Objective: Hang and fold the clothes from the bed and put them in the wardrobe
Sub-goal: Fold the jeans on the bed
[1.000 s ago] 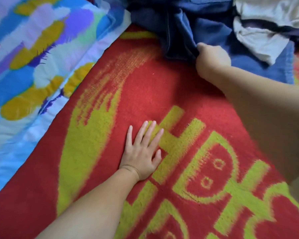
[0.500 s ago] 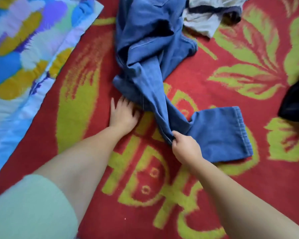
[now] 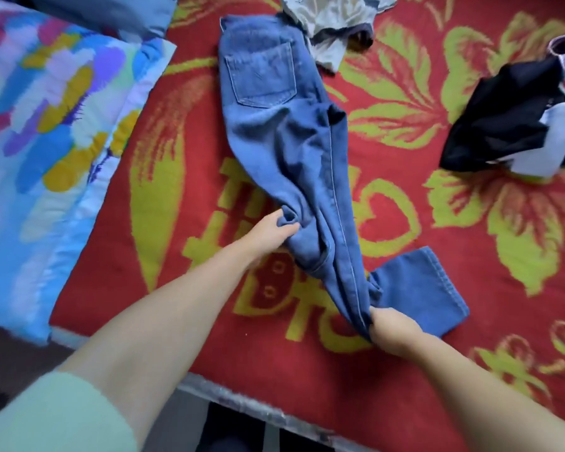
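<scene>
Jeans (image 3: 284,135) in both hands' grip

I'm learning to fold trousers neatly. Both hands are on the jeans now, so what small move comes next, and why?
Probably pull the legs straight: the right hand grips the bunched legs, the left hand pinches a fold, and the jeans lie twisted.
</scene>
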Available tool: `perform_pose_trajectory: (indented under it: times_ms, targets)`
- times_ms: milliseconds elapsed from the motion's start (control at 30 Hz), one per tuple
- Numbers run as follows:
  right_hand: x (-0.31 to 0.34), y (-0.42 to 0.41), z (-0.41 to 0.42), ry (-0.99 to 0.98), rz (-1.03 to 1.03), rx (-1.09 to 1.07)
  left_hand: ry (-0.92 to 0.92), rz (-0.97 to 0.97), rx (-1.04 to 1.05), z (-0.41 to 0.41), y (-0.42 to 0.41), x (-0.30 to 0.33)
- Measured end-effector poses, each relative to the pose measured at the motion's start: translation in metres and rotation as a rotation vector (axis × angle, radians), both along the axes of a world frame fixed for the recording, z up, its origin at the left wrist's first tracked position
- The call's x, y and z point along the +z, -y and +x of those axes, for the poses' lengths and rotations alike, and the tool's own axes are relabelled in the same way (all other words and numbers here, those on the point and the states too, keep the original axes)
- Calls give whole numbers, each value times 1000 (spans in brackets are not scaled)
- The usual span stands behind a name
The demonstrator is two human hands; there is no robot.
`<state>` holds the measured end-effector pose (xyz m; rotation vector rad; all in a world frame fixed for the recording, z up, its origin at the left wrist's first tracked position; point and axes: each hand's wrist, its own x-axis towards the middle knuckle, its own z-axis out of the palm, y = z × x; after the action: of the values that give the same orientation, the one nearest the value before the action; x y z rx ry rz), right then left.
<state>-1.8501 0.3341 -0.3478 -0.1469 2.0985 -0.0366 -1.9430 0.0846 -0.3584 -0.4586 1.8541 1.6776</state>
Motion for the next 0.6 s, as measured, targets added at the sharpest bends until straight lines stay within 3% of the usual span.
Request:
perform_pose_trajectory:
  times_ms: [100,200,300,400,467,533,600]
  targets:
    - [13,-16,-10,-156,6,-234,-6,34,-131,11,-10,42]
    - [29,-1,-44,-358,-329,-773,-52,7,-296,25,-17,70]
    - [60,39,-73,-39,-714,-1203,-203,-212,-572,44,-32,90]
    - [86,63,-69,18,-691,-1129,-361,-451,-766,69,-44,106]
    - [100,65,-61,-89,-691,-1084,-333,-400,-777,79,-42,122]
    - [125,64,-61,-217,-747,-998,-220,-213,-608,84,-37,139]
    - [166,61,-68,-318,-837,-895,-8,57,-251,80,-28,151]
